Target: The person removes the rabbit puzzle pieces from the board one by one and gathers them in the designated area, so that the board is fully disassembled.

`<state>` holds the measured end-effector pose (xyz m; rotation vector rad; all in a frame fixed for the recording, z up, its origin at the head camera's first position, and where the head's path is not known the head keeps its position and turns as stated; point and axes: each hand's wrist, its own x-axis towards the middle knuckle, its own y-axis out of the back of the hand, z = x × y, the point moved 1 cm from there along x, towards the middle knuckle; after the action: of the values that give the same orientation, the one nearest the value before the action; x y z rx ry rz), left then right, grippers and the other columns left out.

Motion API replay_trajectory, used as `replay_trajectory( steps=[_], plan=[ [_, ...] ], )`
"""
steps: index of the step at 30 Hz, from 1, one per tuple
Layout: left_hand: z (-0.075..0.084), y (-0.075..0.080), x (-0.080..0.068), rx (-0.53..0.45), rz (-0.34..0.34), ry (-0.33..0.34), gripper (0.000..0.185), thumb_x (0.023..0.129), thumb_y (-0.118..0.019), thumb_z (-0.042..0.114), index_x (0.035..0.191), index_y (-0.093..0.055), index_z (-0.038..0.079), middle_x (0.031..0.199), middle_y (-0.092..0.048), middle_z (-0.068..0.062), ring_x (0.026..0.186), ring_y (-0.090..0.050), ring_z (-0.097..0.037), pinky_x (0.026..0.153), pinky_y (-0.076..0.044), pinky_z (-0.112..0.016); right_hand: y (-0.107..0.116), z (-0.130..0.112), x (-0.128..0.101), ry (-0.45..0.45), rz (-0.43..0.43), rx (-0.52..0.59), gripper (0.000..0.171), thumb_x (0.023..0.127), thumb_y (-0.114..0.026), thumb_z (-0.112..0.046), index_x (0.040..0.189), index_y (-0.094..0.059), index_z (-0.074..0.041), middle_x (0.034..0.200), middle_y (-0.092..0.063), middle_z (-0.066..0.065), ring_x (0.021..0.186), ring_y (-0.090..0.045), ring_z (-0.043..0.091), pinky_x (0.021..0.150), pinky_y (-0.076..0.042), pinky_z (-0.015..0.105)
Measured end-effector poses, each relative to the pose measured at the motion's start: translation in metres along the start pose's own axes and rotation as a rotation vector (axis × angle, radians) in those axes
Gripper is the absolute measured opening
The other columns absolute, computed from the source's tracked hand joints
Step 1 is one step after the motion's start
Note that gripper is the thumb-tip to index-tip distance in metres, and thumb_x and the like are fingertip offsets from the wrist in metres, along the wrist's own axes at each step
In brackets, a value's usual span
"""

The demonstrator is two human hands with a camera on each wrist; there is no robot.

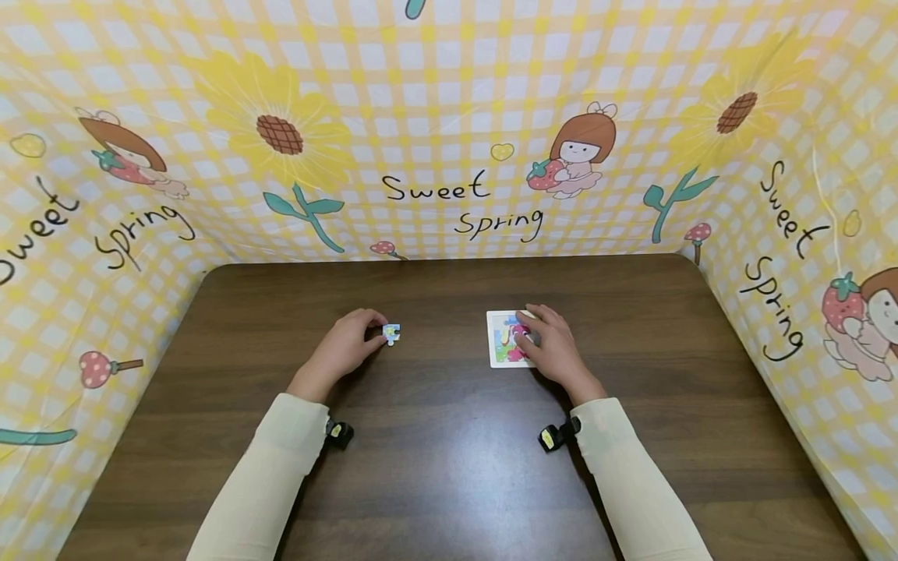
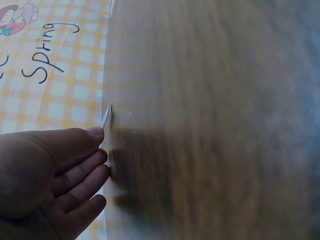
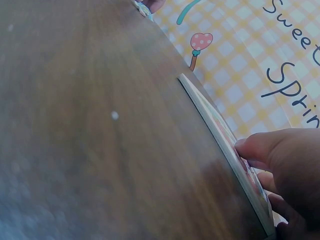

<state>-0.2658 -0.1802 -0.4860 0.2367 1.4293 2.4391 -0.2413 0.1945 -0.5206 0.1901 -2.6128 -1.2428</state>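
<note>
A small blue and yellow puzzle piece [image 1: 392, 334] lies left of the table's middle, and my left hand [image 1: 377, 330] pinches it at its fingertips. In the left wrist view the piece [image 2: 106, 118] shows edge-on, tilted up against the thumb [image 2: 94, 133], with the other fingers stretched out below it. A white puzzle board [image 1: 499, 343] with a colourful picture lies right of the middle. My right hand [image 1: 536, 333] rests on its right half. In the right wrist view the thumb [image 3: 254, 145] touches the top of the board [image 3: 210, 117].
The dark wooden table [image 1: 449, 467] is walled on three sides by a yellow checked cloth [image 1: 449, 117] printed with sunflowers and "Sweet Spring". Cream sleeves cover both forearms, each with a small wrist camera [image 1: 340, 433].
</note>
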Motion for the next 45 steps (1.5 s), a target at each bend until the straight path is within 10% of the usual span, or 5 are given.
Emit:
replay_trajectory(
  steps=[25,45],
  plan=[
    [0.01,0.005,0.002,0.006,-0.038,0.022,0.03,0.093,-0.067,0.02,0.119,-0.062,0.003,0.117,-0.06,-0.014,0.111,-0.055,-0.029,0.096,-0.044,-0.047,0.001,0.001,-0.002,-0.012,0.009,0.021,0.049,0.094,-0.065,-0.027,0.139,-0.055,-0.009,0.148,-0.043,0.015,0.141,-0.026,0.037,0.113,-0.016,0.056],
    [0.103,-0.018,0.036,-0.049,-0.051,-0.102,0.034,0.094,-0.067,0.023,0.124,-0.061,0.008,0.125,-0.059,-0.01,0.119,-0.053,-0.025,0.101,-0.042,-0.041,0.003,0.002,-0.002,-0.006,-0.014,0.059,0.051,0.095,-0.062,-0.03,0.14,-0.052,-0.008,0.15,-0.038,0.015,0.143,-0.022,0.035,0.114,-0.013,0.057]
  ],
)
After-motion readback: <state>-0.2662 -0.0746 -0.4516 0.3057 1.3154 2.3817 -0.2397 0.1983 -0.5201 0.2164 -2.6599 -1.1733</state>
